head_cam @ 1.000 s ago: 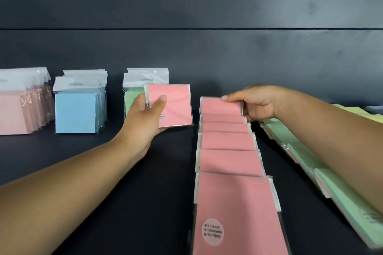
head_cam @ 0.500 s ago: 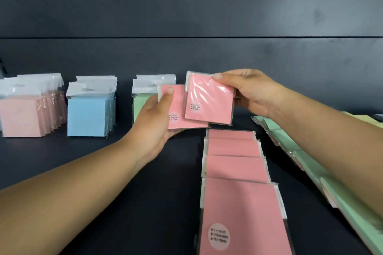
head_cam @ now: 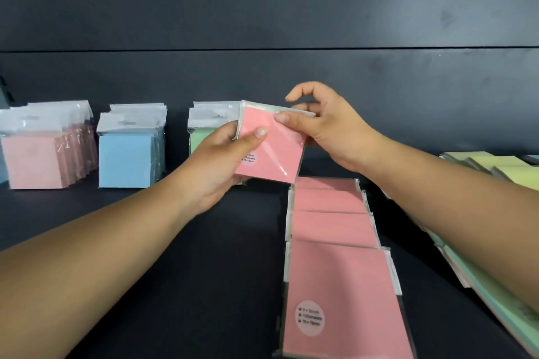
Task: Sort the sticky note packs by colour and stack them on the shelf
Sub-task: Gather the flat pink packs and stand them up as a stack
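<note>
Both hands hold coral-pink sticky note packs together above the dark shelf. My left hand grips them from the left, thumb on the front face. My right hand pinches the top right corner with thumb in front; its index finger is lifted. The pack behind is hidden by the front one. A row of several overlapping coral-pink packs lies flat below, running toward me.
Upright stacks stand at the back left: pale pink, blue and green, the green partly behind my left hand. Green packs lie in a row under my right forearm, yellow-green packs at far right. Dark shelf surface.
My right hand lifted a coral-pink pack off the far end of the flat row and brought it left onto the pack in my left hand. The two packs now overlap.
</note>
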Tool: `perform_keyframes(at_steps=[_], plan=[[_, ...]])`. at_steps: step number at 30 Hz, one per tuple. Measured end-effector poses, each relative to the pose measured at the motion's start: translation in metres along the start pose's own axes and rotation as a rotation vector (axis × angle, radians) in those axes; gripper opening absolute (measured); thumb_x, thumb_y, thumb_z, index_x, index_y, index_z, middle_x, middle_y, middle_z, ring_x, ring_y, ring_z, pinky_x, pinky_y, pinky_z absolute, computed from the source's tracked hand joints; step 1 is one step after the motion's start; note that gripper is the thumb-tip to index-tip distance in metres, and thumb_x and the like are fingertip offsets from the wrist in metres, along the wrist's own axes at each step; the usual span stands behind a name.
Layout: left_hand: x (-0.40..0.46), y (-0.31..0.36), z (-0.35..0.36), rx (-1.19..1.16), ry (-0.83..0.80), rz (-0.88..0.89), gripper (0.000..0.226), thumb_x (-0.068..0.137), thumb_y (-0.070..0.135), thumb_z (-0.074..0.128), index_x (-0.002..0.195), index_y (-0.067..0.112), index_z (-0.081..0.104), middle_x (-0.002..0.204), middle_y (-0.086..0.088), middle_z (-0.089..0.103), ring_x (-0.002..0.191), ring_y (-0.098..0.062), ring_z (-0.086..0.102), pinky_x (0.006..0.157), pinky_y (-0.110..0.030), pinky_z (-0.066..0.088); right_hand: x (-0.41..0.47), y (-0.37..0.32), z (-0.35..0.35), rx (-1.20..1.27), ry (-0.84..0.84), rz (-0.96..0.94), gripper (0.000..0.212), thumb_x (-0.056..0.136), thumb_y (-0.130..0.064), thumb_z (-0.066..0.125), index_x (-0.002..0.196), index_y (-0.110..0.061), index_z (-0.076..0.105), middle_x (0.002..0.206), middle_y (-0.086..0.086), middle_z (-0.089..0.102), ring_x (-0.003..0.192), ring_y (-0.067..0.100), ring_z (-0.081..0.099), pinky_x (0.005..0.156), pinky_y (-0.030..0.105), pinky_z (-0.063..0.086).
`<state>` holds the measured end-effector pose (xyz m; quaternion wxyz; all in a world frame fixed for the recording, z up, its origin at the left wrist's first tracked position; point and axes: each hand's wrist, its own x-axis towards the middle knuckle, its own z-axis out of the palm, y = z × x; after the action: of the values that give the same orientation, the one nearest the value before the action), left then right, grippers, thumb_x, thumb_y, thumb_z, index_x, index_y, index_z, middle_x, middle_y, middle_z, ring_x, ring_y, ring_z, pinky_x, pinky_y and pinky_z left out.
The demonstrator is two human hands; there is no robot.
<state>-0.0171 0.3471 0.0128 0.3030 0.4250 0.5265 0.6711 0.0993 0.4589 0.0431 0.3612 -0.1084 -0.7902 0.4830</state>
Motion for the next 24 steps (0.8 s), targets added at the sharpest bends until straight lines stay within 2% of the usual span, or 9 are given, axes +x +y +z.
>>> perform_keyframes(at_steps=[3, 5, 8, 11, 14, 15, 18, 21, 24], plan=[[-0.001, -0.001, -0.002, -0.007, -0.072, -0.067, 0.014, 0.09, 0.022, 0.053, 0.102, 0.024, 0.059, 0.085, 0.006, 0.07, 0.075, -0.008, 0.068, 0.062, -0.025, 0.058, 0.0, 0.003, -0.001, -0.072, -0.017, 0.003, 0.015, 0.081, -0.014, 0.069, 0.073, -0.021, 0.059, 0.062, -0.012, 0.061, 0.052, -0.002, 0.054, 0.052, 0.014, 0.043], [-0.002, -0.001, -0.003, 0.006, -0.124, -0.095, 0.015, 0.09, 0.019, 0.052, 0.102, 0.025, 0.058, 0.075, 0.01, 0.071, 0.065, -0.004, 0.067, 0.062, -0.023, 0.058, 0.0, 0.003, -0.002, -0.103, -0.036, -0.015, 0.015, 0.081, -0.014, 0.069, 0.07, -0.021, 0.061, 0.055, -0.017, 0.061, 0.05, -0.005, 0.053, 0.052, 0.01, 0.041], [-0.003, -0.003, -0.002, 0.037, -0.156, -0.105, 0.016, 0.09, 0.02, 0.052, 0.102, 0.028, 0.056, 0.065, 0.014, 0.069, 0.058, -0.002, 0.065, 0.063, -0.025, 0.058, -0.002, 0.002, -0.002, -0.158, -0.071, -0.039, 0.015, 0.081, -0.014, 0.069, 0.071, -0.022, 0.062, 0.055, -0.022, 0.061, 0.051, -0.008, 0.053, 0.051, 0.005, 0.039], [-0.003, -0.003, -0.001, 0.011, -0.121, -0.096, 0.015, 0.091, 0.021, 0.051, 0.104, 0.027, 0.055, 0.069, 0.01, 0.069, 0.06, -0.005, 0.067, 0.068, -0.034, 0.058, -0.002, 0.0, -0.001, -0.157, -0.045, -0.027, 0.013, 0.084, -0.017, 0.065, 0.073, -0.021, 0.061, 0.061, -0.015, 0.06, 0.051, -0.005, 0.052, 0.055, 0.009, 0.042], [-0.002, -0.003, -0.004, -0.027, -0.067, -0.098, 0.018, 0.092, 0.022, 0.051, 0.11, 0.023, 0.053, 0.092, 0.001, 0.068, 0.078, -0.017, 0.069, 0.065, -0.039, 0.06, 0.005, -0.004, -0.012, -0.023, 0.039, 0.209, 0.015, 0.091, -0.028, 0.056, 0.08, -0.018, 0.057, 0.075, -0.001, 0.06, 0.06, 0.008, 0.057, 0.069, 0.021, 0.05], [-0.001, -0.003, -0.006, -0.039, -0.046, -0.101, 0.017, 0.092, 0.023, 0.051, 0.109, 0.022, 0.052, 0.095, 0.0, 0.067, 0.081, -0.018, 0.068, 0.063, -0.04, 0.06, 0.005, -0.006, -0.019, -0.079, 0.022, 0.332, 0.019, 0.092, -0.031, 0.054, 0.081, -0.016, 0.057, 0.08, 0.002, 0.061, 0.064, 0.012, 0.059, 0.07, 0.024, 0.05], [0.002, -0.004, -0.01, -0.045, 0.021, -0.086, 0.009, 0.093, 0.023, 0.049, 0.102, 0.023, 0.052, 0.094, -0.001, 0.067, 0.072, -0.015, 0.07, 0.056, -0.037, 0.059, -0.005, -0.001, -0.038, -0.456, -0.267, 0.652, 0.024, 0.091, -0.033, 0.054, 0.082, -0.011, 0.06, 0.081, 0.004, 0.062, 0.071, 0.016, 0.058, 0.069, 0.025, 0.046], [0.003, -0.005, -0.01, -0.068, 0.065, -0.075, 0.005, 0.094, 0.022, 0.049, 0.097, 0.021, 0.053, 0.092, -0.002, 0.067, 0.062, -0.011, 0.07, 0.052, -0.031, 0.058, -0.014, 0.006, -0.043, -0.508, -0.382, 0.726, 0.024, 0.09, -0.032, 0.056, 0.082, -0.012, 0.066, 0.079, 0.0, 0.066, 0.069, 0.012, 0.058, 0.065, 0.024, 0.042], [0.002, -0.006, -0.008, -0.091, 0.08, -0.085, 0.005, 0.093, 0.021, 0.051, 0.097, 0.021, 0.053, 0.094, -0.003, 0.067, 0.067, -0.014, 0.07, 0.054, -0.03, 0.059, -0.015, 0.006, -0.042, -0.448, -0.415, 0.759, 0.018, 0.088, -0.029, 0.059, 0.078, -0.015, 0.064, 0.072, -0.002, 0.065, 0.063, 0.011, 0.057, 0.058, 0.021, 0.043]])
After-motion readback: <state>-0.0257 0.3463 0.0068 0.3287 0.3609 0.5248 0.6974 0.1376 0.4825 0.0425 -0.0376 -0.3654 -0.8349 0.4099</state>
